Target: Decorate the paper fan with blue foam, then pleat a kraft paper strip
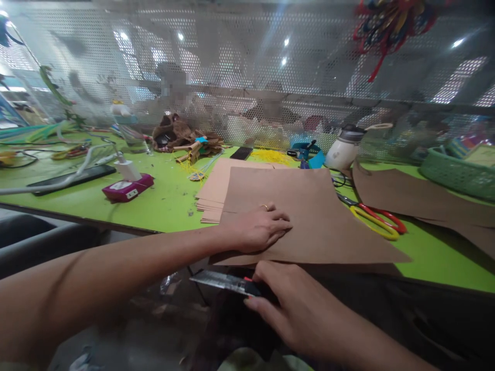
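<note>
A large brown sheet (309, 206) lies over a stack of lighter brown sheets (212, 188) at the front edge of the green table. My left hand (263, 226) rests flat on the large sheet, fingers pointing right, a ring on one finger. Just below the table's edge, my right hand (280, 299) grips a box cutter (226, 282), its long blade extended and pointing left. The cutter's handle is mostly hidden in the fingers. Where the sheet overhangs the edge, the right hand is close beneath it.
Scissors with red and yellow handles (377, 221) lie right of the sheet, near more brown sheets (417, 193) and a green basket (460, 170). A white kettle (344, 149) stands behind. At left are a purple power socket (129, 188) and a dark phone-like slab (73, 179).
</note>
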`<control>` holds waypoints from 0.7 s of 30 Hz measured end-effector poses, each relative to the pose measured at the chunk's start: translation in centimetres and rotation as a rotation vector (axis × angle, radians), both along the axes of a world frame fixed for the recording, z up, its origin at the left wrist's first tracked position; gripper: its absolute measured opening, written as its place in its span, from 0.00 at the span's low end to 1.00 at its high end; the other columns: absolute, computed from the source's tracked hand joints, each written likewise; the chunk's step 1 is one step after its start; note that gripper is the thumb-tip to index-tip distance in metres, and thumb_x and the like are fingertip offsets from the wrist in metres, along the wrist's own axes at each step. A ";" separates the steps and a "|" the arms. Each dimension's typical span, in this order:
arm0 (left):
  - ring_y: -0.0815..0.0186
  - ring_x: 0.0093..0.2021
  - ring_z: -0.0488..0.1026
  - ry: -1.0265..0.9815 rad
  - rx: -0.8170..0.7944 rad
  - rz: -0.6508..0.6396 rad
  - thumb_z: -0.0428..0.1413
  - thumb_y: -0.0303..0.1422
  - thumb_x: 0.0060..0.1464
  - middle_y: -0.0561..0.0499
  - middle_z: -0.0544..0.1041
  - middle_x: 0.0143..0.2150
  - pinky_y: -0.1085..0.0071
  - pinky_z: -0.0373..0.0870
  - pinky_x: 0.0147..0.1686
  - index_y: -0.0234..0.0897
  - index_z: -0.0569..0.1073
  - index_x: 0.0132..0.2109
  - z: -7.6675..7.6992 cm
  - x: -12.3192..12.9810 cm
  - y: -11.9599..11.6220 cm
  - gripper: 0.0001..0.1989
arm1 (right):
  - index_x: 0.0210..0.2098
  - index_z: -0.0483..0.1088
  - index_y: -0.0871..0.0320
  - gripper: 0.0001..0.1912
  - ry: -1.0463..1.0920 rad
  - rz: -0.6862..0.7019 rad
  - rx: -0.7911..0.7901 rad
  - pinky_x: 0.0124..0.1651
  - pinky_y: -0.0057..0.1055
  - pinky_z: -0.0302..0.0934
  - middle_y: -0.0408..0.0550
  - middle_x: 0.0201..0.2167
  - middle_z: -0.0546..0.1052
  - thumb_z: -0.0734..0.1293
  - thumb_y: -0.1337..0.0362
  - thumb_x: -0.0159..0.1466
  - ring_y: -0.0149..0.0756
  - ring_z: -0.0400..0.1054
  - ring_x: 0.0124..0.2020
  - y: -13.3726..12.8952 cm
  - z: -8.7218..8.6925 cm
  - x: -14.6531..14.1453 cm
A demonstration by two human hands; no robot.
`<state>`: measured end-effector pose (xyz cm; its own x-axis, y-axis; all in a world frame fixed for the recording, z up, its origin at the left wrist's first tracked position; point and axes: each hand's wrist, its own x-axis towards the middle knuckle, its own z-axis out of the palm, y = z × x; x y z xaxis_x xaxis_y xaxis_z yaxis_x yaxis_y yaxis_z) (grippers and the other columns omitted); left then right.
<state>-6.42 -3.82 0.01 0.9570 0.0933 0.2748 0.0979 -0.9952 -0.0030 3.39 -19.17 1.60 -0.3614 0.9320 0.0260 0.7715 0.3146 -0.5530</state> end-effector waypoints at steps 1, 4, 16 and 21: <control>0.61 0.47 0.65 -0.002 -0.002 -0.001 0.41 0.31 0.65 0.44 0.72 0.51 0.64 0.58 0.52 0.34 0.68 0.54 0.0 0.0 0.0 0.17 | 0.35 0.66 0.57 0.04 -0.019 0.007 -0.009 0.33 0.30 0.56 0.48 0.34 0.75 0.63 0.62 0.63 0.38 0.68 0.34 -0.4 0.1 0.0; 0.61 0.47 0.65 -0.009 -0.012 -0.002 0.42 0.31 0.64 0.44 0.72 0.51 0.64 0.58 0.52 0.34 0.69 0.53 0.0 0.0 0.0 0.16 | 0.34 0.68 0.56 0.03 -0.057 0.025 -0.061 0.30 0.29 0.56 0.47 0.33 0.76 0.66 0.65 0.59 0.37 0.69 0.31 -2.0 0.5 0.4; 0.59 0.50 0.67 -0.078 -0.245 0.115 0.48 0.39 0.61 0.43 0.72 0.49 0.60 0.59 0.54 0.36 0.70 0.51 1.1 -0.9 0.1 0.17 | 0.34 0.71 0.59 0.18 0.066 -0.852 0.253 0.27 0.30 0.62 0.48 0.25 0.77 0.64 0.50 0.57 0.38 0.69 0.25 2.5 0.6 21.0; 0.56 0.50 0.67 -0.049 -0.262 0.172 0.53 0.45 0.56 0.43 0.72 0.50 0.59 0.60 0.53 0.38 0.70 0.52 1.8 -1.1 0.2 0.21 | 0.35 0.73 0.62 0.19 -0.067 -0.987 0.306 0.26 0.31 0.61 0.51 0.24 0.77 0.62 0.51 0.57 0.39 0.70 0.24 6.1 -1.8 26.5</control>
